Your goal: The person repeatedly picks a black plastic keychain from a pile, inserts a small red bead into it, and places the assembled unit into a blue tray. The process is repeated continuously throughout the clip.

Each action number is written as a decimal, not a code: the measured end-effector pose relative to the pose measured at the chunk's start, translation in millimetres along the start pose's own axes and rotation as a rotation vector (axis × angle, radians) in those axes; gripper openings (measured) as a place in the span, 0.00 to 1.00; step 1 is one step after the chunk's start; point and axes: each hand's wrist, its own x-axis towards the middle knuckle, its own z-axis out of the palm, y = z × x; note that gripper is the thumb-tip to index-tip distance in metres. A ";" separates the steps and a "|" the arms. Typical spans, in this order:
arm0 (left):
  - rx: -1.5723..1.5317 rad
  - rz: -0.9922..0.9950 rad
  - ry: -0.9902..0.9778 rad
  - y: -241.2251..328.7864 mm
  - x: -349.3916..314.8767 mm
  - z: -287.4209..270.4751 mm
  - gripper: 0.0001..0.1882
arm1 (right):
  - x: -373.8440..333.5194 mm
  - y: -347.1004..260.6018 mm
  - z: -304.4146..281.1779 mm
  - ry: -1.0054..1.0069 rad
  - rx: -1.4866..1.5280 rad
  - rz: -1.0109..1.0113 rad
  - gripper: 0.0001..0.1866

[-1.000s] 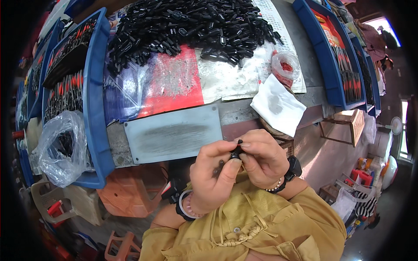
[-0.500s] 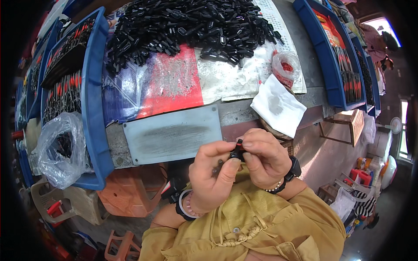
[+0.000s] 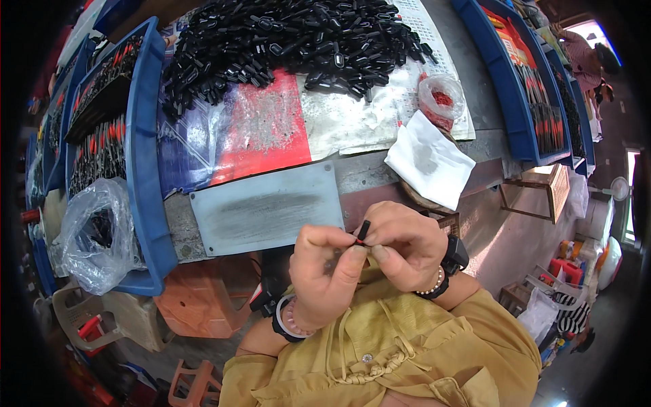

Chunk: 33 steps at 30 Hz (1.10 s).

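Close in front of my body, both hands meet at the fingertips around a small black plastic part with a red ring (image 3: pixel 364 231). Its black stem points up and tilts a little to the right. My left hand (image 3: pixel 321 266) pinches it between thumb and forefinger from the left, and something small and dark is partly seen inside the curled fingers. My right hand (image 3: pixel 411 249) grips the same part from the other side with thumb and fingers. The lower end of the part is hidden by the fingertips. A large pile of black plastic pieces (image 3: pixel 291 47) covers the table's far side.
A pale, smudged plate (image 3: pixel 268 210) lies at the table's near edge. Right of it are a white cloth (image 3: pixel 430 159) and a clear bag of red bits (image 3: pixel 442 102). Blue crates (image 3: pixel 146 169) stand left, another blue crate (image 3: pixel 505 88) right. A plastic bag (image 3: pixel 98 234) hangs over the left crate.
The black part has turned in my fingers: its stem now stands up more visibly, with the red ring lower between the fingertips. My hands stay in nearly the same place.
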 end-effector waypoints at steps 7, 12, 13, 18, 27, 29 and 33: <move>-0.199 0.016 -0.029 10.6 3.5 -6.2 0.11 | 9.5 -11.4 8.9 -0.019 0.171 0.225 0.05; -0.394 -0.059 -0.008 31.3 -0.2 -23.6 0.10 | 35.1 -18.7 18.5 -0.110 0.414 0.434 0.04; -0.440 -0.040 -0.014 39.3 -1.3 -30.1 0.10 | 44.9 -18.2 25.9 -0.122 0.431 0.352 0.05; -0.123 0.153 0.385 97.0 -9.0 -80.4 0.10 | 92.7 -29.5 83.9 -0.220 0.317 0.272 0.07; 1.146 0.198 0.584 154.6 55.5 -217.5 0.10 | 136.2 -18.8 193.7 -0.469 0.115 0.027 0.10; 1.365 0.352 0.553 150.3 57.8 -226.5 0.10 | 129.9 -18.3 189.1 -0.493 0.068 0.051 0.10; 1.468 0.498 0.677 146.2 52.5 -209.6 0.10 | 114.3 -18.9 146.3 -0.495 0.069 0.033 0.08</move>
